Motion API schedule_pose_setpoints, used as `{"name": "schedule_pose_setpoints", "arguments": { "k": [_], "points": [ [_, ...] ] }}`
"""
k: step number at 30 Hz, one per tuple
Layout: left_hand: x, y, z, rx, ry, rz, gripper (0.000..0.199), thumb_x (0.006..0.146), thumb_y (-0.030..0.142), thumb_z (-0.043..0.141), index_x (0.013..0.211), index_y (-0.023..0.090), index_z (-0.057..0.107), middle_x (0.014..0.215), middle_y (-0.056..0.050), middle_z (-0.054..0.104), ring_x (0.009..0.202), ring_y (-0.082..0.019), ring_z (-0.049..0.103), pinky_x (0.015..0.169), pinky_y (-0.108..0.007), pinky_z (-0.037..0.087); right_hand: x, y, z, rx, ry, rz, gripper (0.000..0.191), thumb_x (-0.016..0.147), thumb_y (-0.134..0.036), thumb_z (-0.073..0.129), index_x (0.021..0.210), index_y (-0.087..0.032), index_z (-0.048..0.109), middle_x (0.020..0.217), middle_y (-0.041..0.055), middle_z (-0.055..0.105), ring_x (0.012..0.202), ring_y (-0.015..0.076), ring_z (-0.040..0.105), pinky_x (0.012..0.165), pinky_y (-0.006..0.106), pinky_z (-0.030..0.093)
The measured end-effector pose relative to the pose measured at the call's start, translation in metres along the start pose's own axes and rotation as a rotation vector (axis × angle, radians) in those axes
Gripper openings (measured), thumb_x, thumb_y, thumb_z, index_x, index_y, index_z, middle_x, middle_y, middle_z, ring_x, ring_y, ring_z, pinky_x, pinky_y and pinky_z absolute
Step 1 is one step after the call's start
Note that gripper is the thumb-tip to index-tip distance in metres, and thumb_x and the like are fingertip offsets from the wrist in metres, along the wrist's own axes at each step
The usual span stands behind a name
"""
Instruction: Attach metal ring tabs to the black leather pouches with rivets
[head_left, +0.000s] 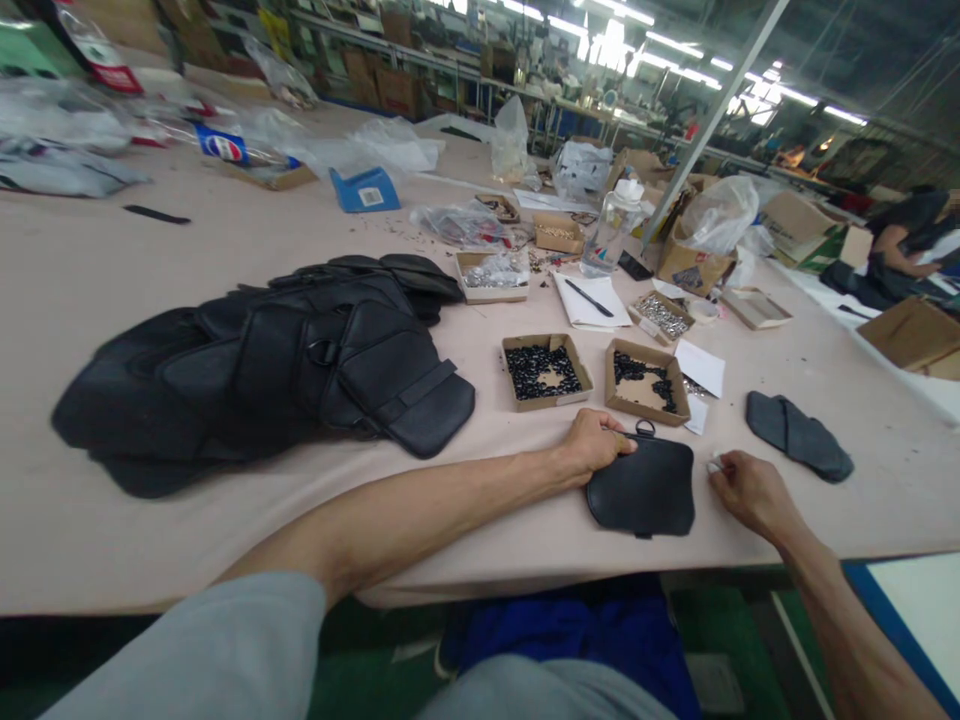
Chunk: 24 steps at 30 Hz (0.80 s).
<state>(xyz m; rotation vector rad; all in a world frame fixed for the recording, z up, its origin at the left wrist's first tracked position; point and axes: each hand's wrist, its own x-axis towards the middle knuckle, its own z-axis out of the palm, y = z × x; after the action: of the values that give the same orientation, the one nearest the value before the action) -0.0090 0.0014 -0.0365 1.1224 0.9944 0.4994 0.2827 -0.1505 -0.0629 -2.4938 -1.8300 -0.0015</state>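
My left hand [596, 445] grips the upper left corner of a flat black leather panel [646, 492], its fingers closed on the edge. A dark D-ring [644, 428] stands up from the panel's top edge, beside my fingertips. To the right of the panel and apart from it, my right hand [757, 492] is closed in a pinch on a small white piece [715, 463], mostly hidden by the fingers. Just beyond the panel are two cardboard trays of small black parts, a left tray [551, 403] and a right tray [649, 411].
A pile of black leather pieces [255, 370] covers the table at left. Another black piece [799, 437] lies at right. Farther back are a pen [589, 298] on paper, a clear bottle [611, 230] and a tray of metal parts [661, 318]. A person [907, 240] sits at far right.
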Motion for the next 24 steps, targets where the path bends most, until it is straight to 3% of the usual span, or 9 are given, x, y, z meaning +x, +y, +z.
{"name": "schedule_pose_setpoints", "arguments": {
  "k": [3, 6, 8, 11, 15, 20, 24],
  "points": [
    [-0.002, 0.002, -0.001, 0.022, 0.001, -0.01, 0.025, 0.066, 0.011, 0.084, 0.084, 0.015, 0.068, 0.066, 0.002, 0.064, 0.055, -0.011, 0.055, 0.051, -0.022, 0.039, -0.001, 0.007, -0.003, 0.138, 0.026, -0.047, 0.028, 0.087, -0.041, 0.054, 0.087, -0.018, 0.07, 0.083, 0.0106, 0.074, 0.074, 0.0253, 0.068, 0.071, 0.034, 0.046],
    [-0.005, 0.004, -0.001, 0.02, -0.006, 0.0, 0.024, 0.067, 0.012, 0.084, 0.084, 0.015, 0.067, 0.066, 0.002, 0.064, 0.055, -0.011, 0.056, 0.051, -0.021, 0.038, 0.002, 0.011, -0.01, 0.255, -0.011, 0.008, 0.037, 0.087, -0.047, 0.058, 0.097, -0.016, 0.075, 0.09, 0.0116, 0.077, 0.079, 0.0267, 0.071, 0.072, 0.033, 0.048],
    [-0.007, 0.006, -0.002, 0.012, -0.009, 0.003, 0.024, 0.067, 0.011, 0.083, 0.084, 0.015, 0.067, 0.065, 0.002, 0.063, 0.055, -0.012, 0.055, 0.05, -0.021, 0.038, 0.008, 0.011, -0.016, 0.229, -0.082, 0.023, 0.033, 0.087, -0.045, 0.058, 0.091, -0.017, 0.075, 0.081, 0.0107, 0.075, 0.07, 0.0251, 0.068, 0.064, 0.033, 0.044],
    [-0.008, 0.007, -0.003, 0.007, -0.022, 0.004, 0.024, 0.067, 0.011, 0.083, 0.084, 0.015, 0.066, 0.065, 0.002, 0.063, 0.055, -0.011, 0.055, 0.05, -0.021, 0.038, 0.016, 0.009, -0.021, 0.094, -0.161, -0.07, 0.023, 0.086, -0.034, 0.053, 0.073, -0.02, 0.065, 0.064, 0.0078, 0.068, 0.059, 0.0218, 0.06, 0.059, 0.033, 0.035],
    [-0.007, 0.007, -0.003, -0.001, -0.04, 0.015, 0.024, 0.066, 0.01, 0.082, 0.082, 0.016, 0.065, 0.064, 0.002, 0.063, 0.055, -0.012, 0.054, 0.049, -0.022, 0.037, 0.018, 0.002, -0.027, 0.044, -0.189, -0.134, 0.015, 0.082, -0.03, 0.053, 0.07, -0.022, 0.053, 0.059, 0.0046, 0.061, 0.055, 0.0188, 0.055, 0.059, 0.032, 0.032],
    [-0.003, 0.002, -0.001, 0.001, -0.02, 0.037, 0.024, 0.065, 0.012, 0.083, 0.081, 0.016, 0.067, 0.067, 0.001, 0.064, 0.057, -0.012, 0.055, 0.052, -0.022, 0.039, 0.004, -0.036, -0.045, 0.246, -0.046, -0.099, 0.016, 0.083, -0.036, 0.059, 0.077, -0.021, 0.056, 0.062, 0.0009, 0.06, 0.056, 0.0175, 0.054, 0.058, 0.03, 0.036],
    [0.0, -0.001, 0.0, 0.009, -0.007, 0.06, 0.023, 0.064, 0.014, 0.085, 0.079, 0.016, 0.067, 0.067, 0.002, 0.063, 0.056, -0.011, 0.054, 0.052, -0.022, 0.037, -0.008, -0.093, -0.055, 0.483, 0.168, -0.248, 0.011, 0.086, -0.031, 0.064, 0.087, -0.022, 0.059, 0.07, -0.0028, 0.055, 0.062, 0.0146, 0.052, 0.06, 0.027, 0.039]
  ]
}}
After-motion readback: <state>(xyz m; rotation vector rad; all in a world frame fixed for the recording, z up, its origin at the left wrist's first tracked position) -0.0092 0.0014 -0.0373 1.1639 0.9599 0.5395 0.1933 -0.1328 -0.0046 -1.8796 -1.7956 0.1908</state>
